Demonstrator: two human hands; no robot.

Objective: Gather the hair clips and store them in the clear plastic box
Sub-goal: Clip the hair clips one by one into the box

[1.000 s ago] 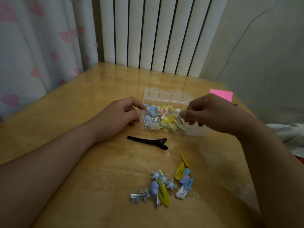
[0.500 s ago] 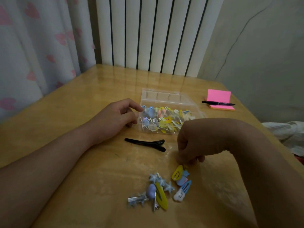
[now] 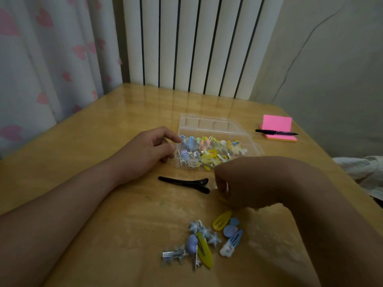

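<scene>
The clear plastic box [image 3: 207,123] stands open mid-table, holding several coloured hair clips [image 3: 209,151]. My left hand [image 3: 145,152] holds its left wall, index fingertip on the rim and thumb against the side. My right hand [image 3: 248,183] hovers in front of the box with fingers curled; a sliver of a yellow hair clip [image 3: 223,199] shows under them. A long black clip [image 3: 184,183] lies between my hands. Nearer me lies a loose pile of clips [image 3: 204,245]: blue stars, a yellow snap clip [image 3: 221,221], and a blue-and-white one [image 3: 231,245].
A pink sticky-note pad [image 3: 276,125] with a black pen [image 3: 275,132] on it sits at the table's far right. White cloth [image 3: 364,170] lies past the right edge. A radiator [image 3: 196,48] and a heart-print curtain [image 3: 51,59] stand behind the wooden table [image 3: 93,131].
My right hand left the box, dropped to the near pile, then rose a little. The narrow yellow clip from the pile's top is gone from the table. My left hand stayed at the box.
</scene>
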